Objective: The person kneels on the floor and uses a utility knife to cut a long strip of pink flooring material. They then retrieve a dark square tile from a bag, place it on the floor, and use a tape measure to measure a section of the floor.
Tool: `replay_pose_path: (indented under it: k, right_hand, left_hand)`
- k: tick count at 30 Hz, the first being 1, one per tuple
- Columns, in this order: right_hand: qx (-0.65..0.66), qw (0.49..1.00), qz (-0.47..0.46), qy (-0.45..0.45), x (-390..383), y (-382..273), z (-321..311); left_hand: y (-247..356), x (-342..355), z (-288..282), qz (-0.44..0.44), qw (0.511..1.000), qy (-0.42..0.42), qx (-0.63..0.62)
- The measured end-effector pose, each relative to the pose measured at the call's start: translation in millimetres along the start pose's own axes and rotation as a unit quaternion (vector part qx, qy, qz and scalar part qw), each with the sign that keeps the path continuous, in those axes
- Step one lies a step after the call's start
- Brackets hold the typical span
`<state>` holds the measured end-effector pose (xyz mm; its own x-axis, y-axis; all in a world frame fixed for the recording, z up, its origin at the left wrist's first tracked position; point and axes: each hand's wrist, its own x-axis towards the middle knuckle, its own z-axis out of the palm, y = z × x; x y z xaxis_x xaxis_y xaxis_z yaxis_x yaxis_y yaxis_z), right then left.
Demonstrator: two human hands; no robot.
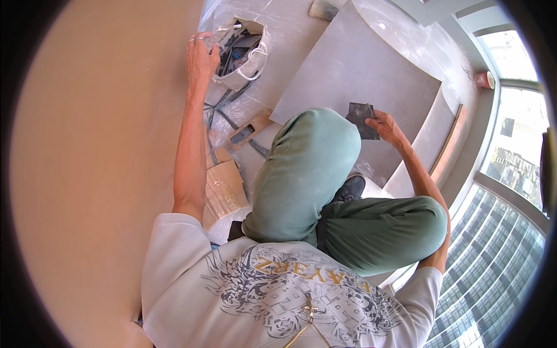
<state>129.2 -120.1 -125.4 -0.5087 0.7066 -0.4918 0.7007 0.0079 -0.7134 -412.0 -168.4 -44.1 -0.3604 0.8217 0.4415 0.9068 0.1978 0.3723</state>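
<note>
My left hand (201,60) is at the edge of a tan panel surface (98,162), fingers loosely bent and apart, beside a canvas bag (256,57) packed with dark items I cannot make out. In my right hand (387,127) are dark square sheets (361,119), pinched at their right side above a large grey sheet (325,69) on the floor. My bent knees, in green trousers, are between my hands. A wooden piece with a dark inset (245,134) lies below the bag among dark straps or cables, near brown cardboard (225,191).
A dark shoe (351,188) is under my knee. At the top is a dusty brush-like object (319,10). A wooden strip (448,139) and a red container (485,80) lie along the right side, beside tall windows (487,255).
</note>
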Motion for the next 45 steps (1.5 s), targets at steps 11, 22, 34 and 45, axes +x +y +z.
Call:
replay_pose_path:
  k: [11, 22, 34, 45]
  right_hand:
    - [-0.034, 0.999, -0.023, -0.009, -22.1, 25.4, -1.5]
    - [0.004, 1.0, -0.027, -0.005, -39.8, 20.6, -6.5]
    - [-0.001, 0.999, -0.046, -0.016, -18.0, -12.8, -6.6]
    - [0.012, 1.0, -0.015, -0.015, -31.2, -11.7, -7.2]
  left_hand:
    - [4.6, 18.2, 85.6, 0.038, 0.937, -0.338, 0.076]
    - [-25.4, 27.5, 96.0, 0.081, 0.915, -0.379, 0.113]
    - [-47.3, 56.5, 104.5, -0.136, 0.855, -0.483, -0.128]
    - [-19.0, 10.1, 142.3, -0.019, 0.933, -0.359, 0.009]
